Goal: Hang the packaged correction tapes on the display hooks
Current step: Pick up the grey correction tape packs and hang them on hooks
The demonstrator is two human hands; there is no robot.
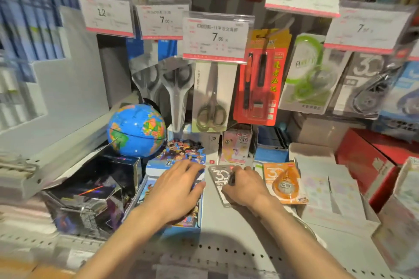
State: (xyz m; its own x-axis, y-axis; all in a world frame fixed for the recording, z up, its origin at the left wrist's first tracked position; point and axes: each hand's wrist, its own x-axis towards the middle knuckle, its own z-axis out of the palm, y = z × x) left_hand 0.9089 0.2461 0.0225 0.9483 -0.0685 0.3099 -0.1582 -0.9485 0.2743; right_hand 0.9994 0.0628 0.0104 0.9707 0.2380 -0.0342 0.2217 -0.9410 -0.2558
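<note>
Head view. A stationery shop display: a white perforated shelf (229, 233) below, a wall of hooked goods behind it, and price tags (215, 39) standing out in front of the hanging packs. On the hooks, from left to right, hang packaged scissors (212, 97), a red carded pen set (260, 79), a green correction tape pack (310, 75) and a grey correction tape pack (367, 84) marked "30". On the shelf stand a small globe (137, 130), a dark glossy box (90, 190) and a blue box of cartoon cards (179, 154); to the right lie pale folded cartons (328, 190) and red boxes (367, 161).

Two loose correction tape packs lie flat on the shelf, well below the hooks. The grey pack (218, 179), marked "30", lies just right of the card box; the orange pack (285, 182) lies beside it, further right, untouched.

The left hand (176, 190) rests palm down on the card box, fingers spread apart and closed on nothing. The right hand (246, 184) lies on the grey pack, its fingers curled together over the pack's lower right part and the thumb along its near edge; the pack is still flat on the shelf, and whether the grip is firm cannot be told. Edges of the frame are blurred.
</note>
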